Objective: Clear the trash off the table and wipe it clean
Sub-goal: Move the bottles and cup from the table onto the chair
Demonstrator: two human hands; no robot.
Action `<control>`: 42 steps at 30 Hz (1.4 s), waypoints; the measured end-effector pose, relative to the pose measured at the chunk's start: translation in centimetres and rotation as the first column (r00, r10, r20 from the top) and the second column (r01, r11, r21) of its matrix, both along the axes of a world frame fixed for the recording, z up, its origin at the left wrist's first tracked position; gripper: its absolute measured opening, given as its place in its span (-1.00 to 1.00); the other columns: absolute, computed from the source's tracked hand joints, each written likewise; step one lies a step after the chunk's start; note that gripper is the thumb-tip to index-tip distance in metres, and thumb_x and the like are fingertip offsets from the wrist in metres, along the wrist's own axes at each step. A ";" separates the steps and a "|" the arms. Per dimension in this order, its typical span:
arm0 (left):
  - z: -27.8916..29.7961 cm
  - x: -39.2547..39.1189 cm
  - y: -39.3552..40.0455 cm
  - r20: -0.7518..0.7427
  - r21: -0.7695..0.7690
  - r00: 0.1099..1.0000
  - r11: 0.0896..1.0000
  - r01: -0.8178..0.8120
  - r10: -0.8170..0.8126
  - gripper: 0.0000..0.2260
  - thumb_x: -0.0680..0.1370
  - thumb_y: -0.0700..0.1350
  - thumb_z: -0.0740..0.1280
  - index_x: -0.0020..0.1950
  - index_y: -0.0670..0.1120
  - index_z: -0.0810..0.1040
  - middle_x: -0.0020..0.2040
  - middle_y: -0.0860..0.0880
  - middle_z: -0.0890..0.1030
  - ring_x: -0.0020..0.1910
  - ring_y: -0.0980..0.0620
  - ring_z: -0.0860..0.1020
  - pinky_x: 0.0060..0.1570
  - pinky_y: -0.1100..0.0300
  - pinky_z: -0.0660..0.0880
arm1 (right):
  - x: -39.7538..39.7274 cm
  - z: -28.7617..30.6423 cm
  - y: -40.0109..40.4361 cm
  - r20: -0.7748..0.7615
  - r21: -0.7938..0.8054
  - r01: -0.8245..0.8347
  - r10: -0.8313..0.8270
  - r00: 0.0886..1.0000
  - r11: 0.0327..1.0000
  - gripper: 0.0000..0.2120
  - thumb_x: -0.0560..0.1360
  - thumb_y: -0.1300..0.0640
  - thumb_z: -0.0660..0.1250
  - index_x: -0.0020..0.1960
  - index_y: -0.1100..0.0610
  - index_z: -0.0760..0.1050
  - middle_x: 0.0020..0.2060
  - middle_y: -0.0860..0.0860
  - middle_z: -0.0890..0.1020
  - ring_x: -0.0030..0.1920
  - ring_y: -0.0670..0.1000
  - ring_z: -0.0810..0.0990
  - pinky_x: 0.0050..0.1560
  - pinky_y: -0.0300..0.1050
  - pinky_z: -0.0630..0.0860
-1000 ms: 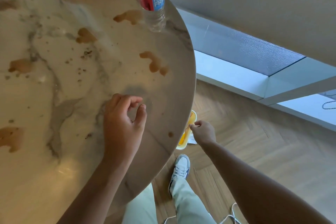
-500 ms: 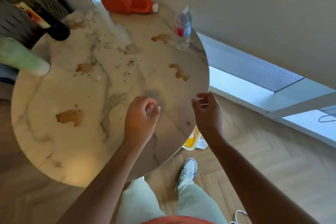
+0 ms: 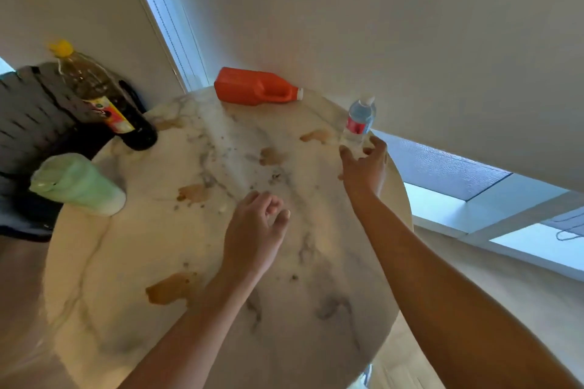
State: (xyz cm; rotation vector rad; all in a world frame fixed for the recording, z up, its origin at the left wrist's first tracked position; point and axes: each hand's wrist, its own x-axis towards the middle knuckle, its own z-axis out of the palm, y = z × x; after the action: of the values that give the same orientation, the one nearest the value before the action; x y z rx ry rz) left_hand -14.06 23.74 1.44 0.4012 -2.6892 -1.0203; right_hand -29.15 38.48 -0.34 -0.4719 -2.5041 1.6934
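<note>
Since half a second ago, the right hand (image 3: pixel 365 164) has been carried from the near edge to the water bottle (image 3: pixel 360 121) at the far right of the surface (image 3: pixel 126 262), fingers spread and not yet closed round it, presumably to clear it. The left hand (image 3: pixel 256 230) is held loosely curled, empty.

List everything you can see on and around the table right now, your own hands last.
table: one, round, pale marble
stains: several, brown, across the tabletop
water bottle: one, clear with red label, upright, far right edge
jug: one, orange, on its side, far edge
large bottle: one, dark, yellow cap, left edge
cup: one, pale green, left edge
chair: one, dark, beyond the table's left side
right hand: open, reaching at the water bottle's base
left hand: loosely curled, empty, over the tabletop
</note>
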 end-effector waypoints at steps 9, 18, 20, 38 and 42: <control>-1.4 -8.2 -7.3 0.071 -0.031 0.996 0.998 0.058 -0.056 -0.95 0.49 -0.08 0.35 -0.16 0.01 0.51 -0.15 0.04 0.53 -0.15 0.02 0.52 -0.17 0.13 0.49 | -6.6 -1.7 -2.8 -0.017 0.089 0.151 -0.150 0.988 0.984 -0.19 0.34 0.01 0.51 0.47 0.04 0.20 0.31 0.09 0.39 0.29 0.14 0.41 0.25 -0.03 0.35; -4.0 -25.6 -10.4 0.237 -0.338 0.961 0.914 0.222 -0.146 -0.78 0.55 -0.03 0.28 0.16 -0.07 0.54 0.17 0.00 0.51 0.11 -0.02 0.48 0.03 0.05 0.49 | -12.5 -5.1 -3.4 -0.121 -0.053 0.270 -0.275 0.954 0.961 -0.37 0.25 -0.05 0.52 0.24 -0.08 0.33 0.08 -0.08 0.58 0.06 0.02 0.56 0.09 -0.05 0.49; -5.2 -29.1 -10.3 0.295 -0.387 0.946 0.889 0.244 -0.132 -0.70 0.54 -0.02 0.29 0.25 -0.06 0.47 0.28 -0.04 0.42 0.22 -0.09 0.42 0.15 -0.03 0.45 | -13.1 -5.6 -3.2 -0.126 -0.078 0.251 -0.260 0.957 0.965 -0.41 0.28 -0.02 0.52 0.23 -0.06 0.33 0.06 -0.07 0.59 0.02 0.02 0.58 -0.02 -0.17 0.47; -3.8 -33.5 -11.9 -0.049 -0.309 0.994 0.948 0.075 -0.095 -0.84 0.64 -0.10 0.17 0.08 -0.14 0.49 -0.02 -0.06 0.56 0.03 -0.08 0.52 -0.06 0.09 0.36 | -12.8 -4.3 -1.7 -0.164 -0.202 0.148 -0.183 0.969 0.968 -0.45 0.41 0.04 0.50 0.28 0.02 0.30 -0.02 -0.11 0.57 -0.09 -0.22 0.57 -0.12 -0.37 0.47; 1.5 -27.4 -12.3 -0.063 0.015 0.997 0.999 -0.046 0.047 -0.73 0.64 -0.06 0.17 0.32 -0.08 0.46 0.13 -0.02 0.58 0.11 -0.03 0.53 0.08 0.14 0.38 | -10.0 0.0 -3.3 -0.203 -0.220 0.102 -0.148 0.968 0.970 -0.50 0.37 0.04 0.52 0.20 -0.03 0.33 -0.09 -0.17 0.58 -0.17 -0.28 0.56 -0.24 -0.54 0.41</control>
State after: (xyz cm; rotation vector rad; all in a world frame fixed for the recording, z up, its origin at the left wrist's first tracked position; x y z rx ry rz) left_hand -41.46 11.43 2.93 0.4243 -2.6055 -1.0219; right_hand -39.15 35.16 -0.31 -0.4233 -2.1113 1.8553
